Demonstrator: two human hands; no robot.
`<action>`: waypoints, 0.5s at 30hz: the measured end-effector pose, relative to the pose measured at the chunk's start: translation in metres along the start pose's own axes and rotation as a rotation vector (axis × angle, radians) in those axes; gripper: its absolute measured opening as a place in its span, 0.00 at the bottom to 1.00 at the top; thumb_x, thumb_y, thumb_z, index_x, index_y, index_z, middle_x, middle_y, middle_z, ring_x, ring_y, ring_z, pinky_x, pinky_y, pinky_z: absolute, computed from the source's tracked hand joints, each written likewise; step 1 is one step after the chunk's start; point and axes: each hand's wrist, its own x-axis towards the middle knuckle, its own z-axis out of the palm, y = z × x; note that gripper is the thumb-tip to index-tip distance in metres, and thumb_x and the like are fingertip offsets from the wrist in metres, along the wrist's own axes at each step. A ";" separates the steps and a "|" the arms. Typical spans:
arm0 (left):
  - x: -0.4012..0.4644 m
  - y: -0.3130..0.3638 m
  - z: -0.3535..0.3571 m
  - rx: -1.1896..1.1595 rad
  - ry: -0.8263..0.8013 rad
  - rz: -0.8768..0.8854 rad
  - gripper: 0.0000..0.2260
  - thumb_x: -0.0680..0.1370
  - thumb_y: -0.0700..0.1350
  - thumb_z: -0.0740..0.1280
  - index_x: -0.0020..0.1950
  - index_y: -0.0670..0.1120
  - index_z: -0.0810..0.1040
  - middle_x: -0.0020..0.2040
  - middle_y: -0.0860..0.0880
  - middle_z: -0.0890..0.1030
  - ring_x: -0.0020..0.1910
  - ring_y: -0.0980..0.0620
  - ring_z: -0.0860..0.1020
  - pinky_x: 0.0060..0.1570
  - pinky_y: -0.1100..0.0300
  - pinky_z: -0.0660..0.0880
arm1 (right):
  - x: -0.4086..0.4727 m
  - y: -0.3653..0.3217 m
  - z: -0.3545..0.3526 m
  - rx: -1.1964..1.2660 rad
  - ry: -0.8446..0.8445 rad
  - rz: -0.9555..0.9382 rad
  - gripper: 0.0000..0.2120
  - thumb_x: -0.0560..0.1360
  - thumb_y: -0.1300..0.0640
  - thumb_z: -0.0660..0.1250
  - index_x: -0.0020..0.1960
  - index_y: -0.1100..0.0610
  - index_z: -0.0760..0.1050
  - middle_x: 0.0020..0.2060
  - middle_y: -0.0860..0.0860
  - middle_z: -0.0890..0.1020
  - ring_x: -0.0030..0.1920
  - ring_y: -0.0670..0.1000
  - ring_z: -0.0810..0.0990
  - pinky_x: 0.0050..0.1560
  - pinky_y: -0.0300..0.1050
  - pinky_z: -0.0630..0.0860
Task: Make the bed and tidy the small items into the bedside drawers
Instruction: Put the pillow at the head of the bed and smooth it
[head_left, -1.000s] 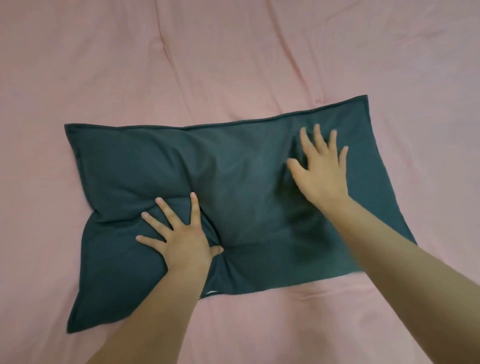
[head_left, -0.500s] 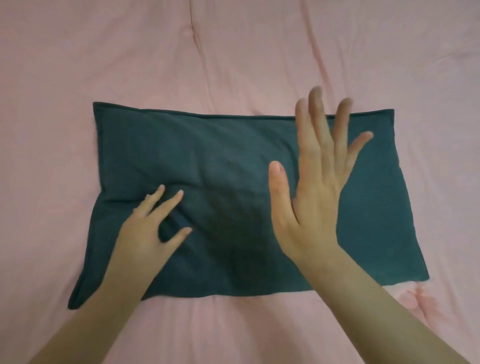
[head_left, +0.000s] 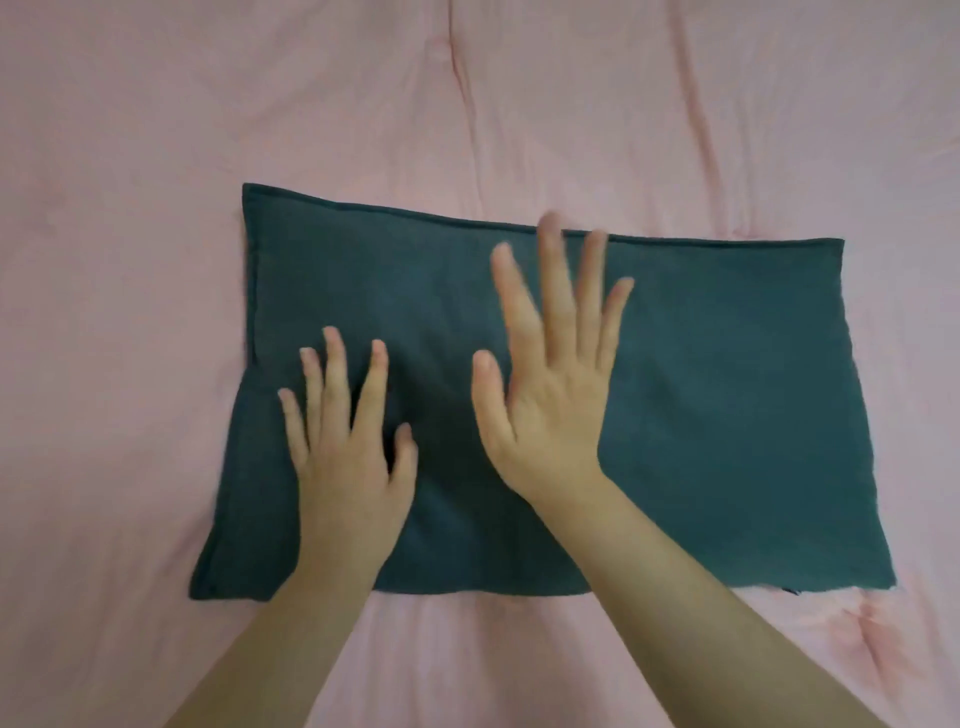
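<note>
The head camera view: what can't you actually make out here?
- Right hand: its fingertips are motion-blurred, so whether it touches the dark green pillow cannot be told.
- Pillow's near edge: partly covered by both forearms.
- Left hand: its palm faces down, hiding the contact beneath.
- Pink bedspread: cut off by every frame edge, so the bed's edges are out of view.
- Bedside drawers and small items: outside the view.
</note>
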 end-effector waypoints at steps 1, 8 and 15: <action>-0.001 0.013 0.004 -0.002 -0.017 -0.001 0.31 0.80 0.49 0.60 0.80 0.50 0.50 0.80 0.47 0.43 0.79 0.47 0.41 0.76 0.42 0.44 | -0.024 0.015 0.015 -0.132 -0.203 0.012 0.27 0.83 0.47 0.51 0.79 0.53 0.51 0.79 0.52 0.47 0.79 0.58 0.45 0.76 0.62 0.49; -0.001 0.008 0.033 0.201 -0.177 -0.092 0.35 0.78 0.66 0.47 0.80 0.51 0.41 0.80 0.44 0.40 0.78 0.41 0.41 0.75 0.39 0.49 | -0.008 0.028 -0.041 0.059 0.184 0.174 0.29 0.80 0.51 0.53 0.78 0.61 0.53 0.78 0.56 0.49 0.79 0.61 0.46 0.75 0.62 0.38; 0.000 0.010 0.040 0.312 -0.176 -0.025 0.36 0.78 0.66 0.47 0.80 0.48 0.43 0.79 0.40 0.42 0.78 0.39 0.43 0.74 0.38 0.49 | -0.052 0.102 -0.005 -0.323 -0.428 0.331 0.31 0.82 0.42 0.44 0.80 0.55 0.45 0.79 0.50 0.42 0.79 0.56 0.39 0.76 0.64 0.49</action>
